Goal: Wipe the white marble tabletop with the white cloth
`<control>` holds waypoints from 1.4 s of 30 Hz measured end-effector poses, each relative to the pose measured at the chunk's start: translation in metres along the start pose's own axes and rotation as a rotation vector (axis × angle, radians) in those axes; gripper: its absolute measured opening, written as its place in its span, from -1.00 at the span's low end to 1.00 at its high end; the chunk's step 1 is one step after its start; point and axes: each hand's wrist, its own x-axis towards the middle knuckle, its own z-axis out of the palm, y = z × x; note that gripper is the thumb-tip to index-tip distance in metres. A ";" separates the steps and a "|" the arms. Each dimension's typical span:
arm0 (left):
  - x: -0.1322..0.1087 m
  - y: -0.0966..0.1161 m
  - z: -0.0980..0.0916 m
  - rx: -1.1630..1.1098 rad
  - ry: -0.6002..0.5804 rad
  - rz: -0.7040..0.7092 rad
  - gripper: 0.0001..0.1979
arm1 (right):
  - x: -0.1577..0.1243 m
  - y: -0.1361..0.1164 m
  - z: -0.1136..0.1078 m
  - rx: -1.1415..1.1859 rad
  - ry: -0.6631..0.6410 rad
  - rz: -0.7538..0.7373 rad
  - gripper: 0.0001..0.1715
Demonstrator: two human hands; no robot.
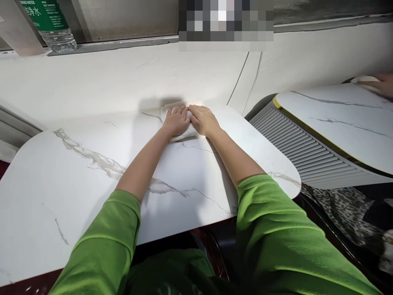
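Observation:
A folded white cloth (184,133) lies near the far edge of a white marble-patterned table (92,221). Pressing down on its left part is my left hand (177,121), with the fingers pointing toward the wall and curved over the fabric. My right hand (204,119) grips the cloth from the right, its fingers close together. The two hands meet at the fingertips and thumbs, and both arms reach straight forward. Part of the cloth is hidden under the palms.
A white wall (116,82) borders the table's far side. A water bottle (57,35) stands on the ledge at upper left. Two thin cables (253,82) run down the wall. At right, another person's hand (379,85) is on a cloth at a second marble-patterned table (344,106).

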 end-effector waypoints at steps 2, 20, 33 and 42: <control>-0.005 0.001 0.000 0.004 -0.004 -0.015 -0.40 | -0.002 -0.001 0.001 0.011 0.009 -0.007 -0.39; -0.140 0.011 0.000 0.048 0.021 0.028 -0.42 | -0.102 -0.098 -0.021 -0.024 -0.048 -0.028 -0.32; -0.199 0.025 0.002 0.023 0.057 -0.054 -0.41 | -0.138 -0.128 -0.023 0.089 0.031 -0.135 -0.35; -0.152 -0.014 -0.005 0.008 0.105 -0.138 -0.43 | -0.071 -0.122 -0.006 0.134 -0.008 -0.123 -0.38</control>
